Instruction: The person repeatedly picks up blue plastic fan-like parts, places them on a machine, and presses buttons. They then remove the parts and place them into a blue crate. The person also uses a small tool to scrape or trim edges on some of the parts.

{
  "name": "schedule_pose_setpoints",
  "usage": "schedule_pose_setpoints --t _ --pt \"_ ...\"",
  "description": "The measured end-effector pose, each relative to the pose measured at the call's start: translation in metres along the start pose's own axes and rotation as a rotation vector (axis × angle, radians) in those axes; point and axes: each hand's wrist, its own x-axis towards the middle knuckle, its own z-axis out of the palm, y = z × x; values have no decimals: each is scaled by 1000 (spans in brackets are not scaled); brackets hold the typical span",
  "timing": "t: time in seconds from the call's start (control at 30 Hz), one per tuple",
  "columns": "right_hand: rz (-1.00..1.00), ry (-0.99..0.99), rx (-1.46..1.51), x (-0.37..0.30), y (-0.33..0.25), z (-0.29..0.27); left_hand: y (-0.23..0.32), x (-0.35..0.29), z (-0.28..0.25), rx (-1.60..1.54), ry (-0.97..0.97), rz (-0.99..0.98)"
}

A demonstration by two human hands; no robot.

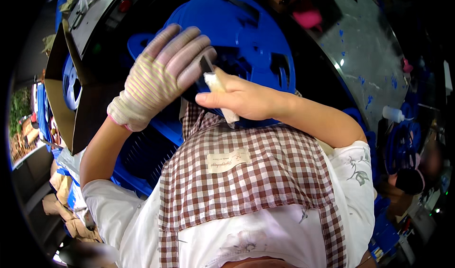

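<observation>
A large round blue plastic part (201, 19) with cut-out openings, like a reel flange, stands in front of my checked apron. My left hand (159, 76), in a striped knit glove, is spread over its left side. Those fingers are straight and slightly blurred, with nothing held; whether they touch the plastic I cannot tell. My bare right hand (246, 97) is closed round a small knife (215, 83) with a pale wrapped handle. Its dark short blade points up and left, close to the gloved fingertips. The part's lower edge is hidden behind my right hand and forearm.
An open cardboard box (90, 111) at the left holds another round blue part (72, 83). Slatted blue plastic (142, 159) lies below my left forearm. On the right, a grey surface (365, 45) carries blue scraps, with a white bottle (393, 113) beyond its lower edge.
</observation>
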Motion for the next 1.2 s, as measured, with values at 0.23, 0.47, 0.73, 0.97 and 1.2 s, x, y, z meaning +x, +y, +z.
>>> schedule_pose_setpoints --t 0.23,0.47,0.73,0.97,1.2 --pt "72 -146 -94 -15 -4 -9 1 -2 10 -58 -83 244" --pt "-192 47 -872 -43 -22 -8 -5 11 13 -63 -63 217" --pt "-637 934 138 -129 7 -136 -1 15 14 -120 -327 392" --pt "-498 931 501 -100 93 -133 43 28 6 -6 -889 320" --pt "-675 1115 457 -133 82 -152 -30 20 -7 -277 -215 -5"
